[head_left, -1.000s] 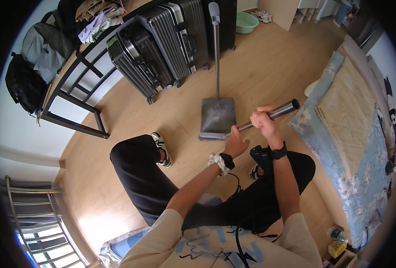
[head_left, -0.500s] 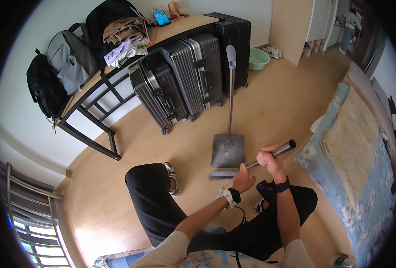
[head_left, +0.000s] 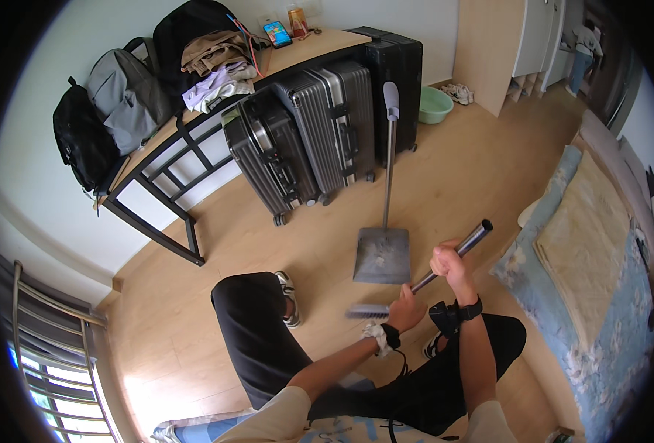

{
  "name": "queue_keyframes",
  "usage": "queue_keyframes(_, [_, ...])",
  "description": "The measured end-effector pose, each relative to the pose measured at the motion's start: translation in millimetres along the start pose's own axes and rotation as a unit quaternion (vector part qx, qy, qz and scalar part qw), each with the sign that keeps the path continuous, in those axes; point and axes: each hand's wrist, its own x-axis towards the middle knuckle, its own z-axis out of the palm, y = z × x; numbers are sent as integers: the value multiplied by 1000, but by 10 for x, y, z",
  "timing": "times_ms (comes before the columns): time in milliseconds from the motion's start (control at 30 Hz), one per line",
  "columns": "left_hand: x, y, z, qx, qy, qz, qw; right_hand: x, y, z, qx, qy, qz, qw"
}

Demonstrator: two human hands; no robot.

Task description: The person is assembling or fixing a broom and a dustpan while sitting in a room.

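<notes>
A broom (head_left: 369, 311) with a grey bristle head is held slantwise in front of me, its metal handle rising to the right. My left hand (head_left: 407, 308) grips the handle low, close to the head. Higher up, my right hand (head_left: 451, 264) is wrapped round the same handle, whose dark end sticks out past the fist. Just beyond the broom a grey dustpan (head_left: 381, 256) lies flat on the floor, with specks of dust in its pan. Its long upright handle (head_left: 390, 159) stands without a hand on it. The broom head is apart from the dustpan.
Several dark suitcases (head_left: 327, 122) stand under a desk (head_left: 308, 48) that bears bags, clothes and a phone. A green basin (head_left: 435, 107) and shoes sit farther back. A bed (head_left: 548, 295) runs along the right. Another person (head_left: 584, 52) stands at the far right.
The broom head has moved nearer to me, away from the dustpan's front edge, with both hands still on the handle. The whole view has shifted slightly.
</notes>
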Motion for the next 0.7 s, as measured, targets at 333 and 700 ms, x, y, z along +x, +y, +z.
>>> queue_keyframes(333, [-167,299,-181,20,12,-24,999,-133,-322,53,52,-52,11,997])
queue_keyframes(700, [157,111,-112,-22,46,-1,999,-72,-142,42,-22,-7,-49,999])
